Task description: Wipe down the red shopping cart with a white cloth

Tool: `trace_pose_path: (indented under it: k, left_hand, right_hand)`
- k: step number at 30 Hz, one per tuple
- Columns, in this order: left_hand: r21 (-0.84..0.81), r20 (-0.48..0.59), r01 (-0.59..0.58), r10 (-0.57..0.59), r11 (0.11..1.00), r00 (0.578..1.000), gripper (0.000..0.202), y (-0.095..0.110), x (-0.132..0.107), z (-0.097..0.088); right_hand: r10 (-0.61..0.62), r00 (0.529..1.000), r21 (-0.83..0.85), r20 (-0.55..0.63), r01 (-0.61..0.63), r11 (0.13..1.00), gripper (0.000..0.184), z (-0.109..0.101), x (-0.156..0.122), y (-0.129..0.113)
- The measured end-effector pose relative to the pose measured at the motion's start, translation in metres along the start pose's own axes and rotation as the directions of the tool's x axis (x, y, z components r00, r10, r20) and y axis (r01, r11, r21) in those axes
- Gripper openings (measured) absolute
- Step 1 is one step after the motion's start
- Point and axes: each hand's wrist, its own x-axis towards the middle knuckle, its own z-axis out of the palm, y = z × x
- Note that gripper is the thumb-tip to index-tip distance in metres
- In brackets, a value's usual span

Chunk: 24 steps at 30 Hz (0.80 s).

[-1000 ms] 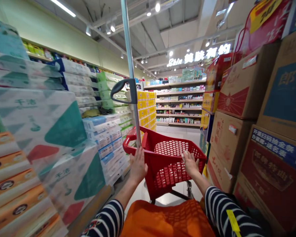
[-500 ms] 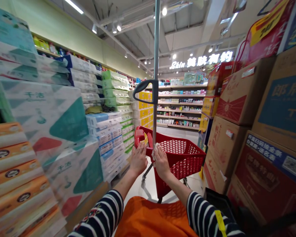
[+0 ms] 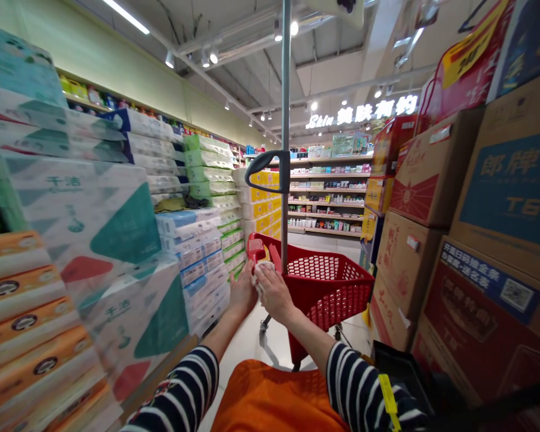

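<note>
A red plastic shopping cart (image 3: 337, 303) stands in front of me, with a grey metal pole (image 3: 285, 78) rising from its near side. On the pole sits a dark grey loop handle (image 3: 282, 172). My right hand (image 3: 275, 294) presses a crumpled white cloth (image 3: 260, 278) against the cart's red handle (image 3: 255, 247) at its left end. Close beside it, my left hand (image 3: 242, 294) grips the handle's outer side, its fingertips partly hidden by the cloth and my right hand. The cart's basket wall is a lattice of small holes.
Stacked tissue packs (image 3: 85, 204) line the left side, with more packs (image 3: 198, 264) beyond. Cardboard cartons (image 3: 499, 240) are piled high on the right. Shelves of small goods (image 3: 328, 198) stand at the back. A black object (image 3: 398, 366) lies low at right.
My right hand has moved left with the cloth, from the foot of the pole to the handle's left end. My left hand has shifted slightly left and turned from lying flat to gripping.
</note>
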Motion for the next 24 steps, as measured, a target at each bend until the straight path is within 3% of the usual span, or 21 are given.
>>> trace_pose_path:
  k: [5,13,20,24]
  left_hand:
    - [0.036,0.002,-0.078,0.078,0.996,0.997,0.074,-0.008,-0.001,0.003]
    - [0.088,-0.041,-0.079,0.083,0.993,0.996,0.063,-0.015,-0.005,0.0]
    - [0.11,0.007,-0.114,0.114,0.987,0.993,0.074,-0.005,-0.009,-0.007]
    - [0.112,0.07,-0.128,0.121,0.985,0.99,0.064,0.002,-0.011,0.001]
  right_hand:
    - [0.078,0.997,-0.092,0.019,-0.076,0.993,0.047,-0.005,-0.012,0.023]
    - [-0.065,0.997,-0.054,0.045,0.068,0.996,0.05,0.0,0.013,-0.009]
    - [0.132,0.991,-0.115,0.002,-0.13,0.985,0.047,-0.012,-0.016,0.019]
    - [-0.092,0.996,-0.044,-0.02,0.091,0.995,0.044,-0.007,-0.012,0.009]
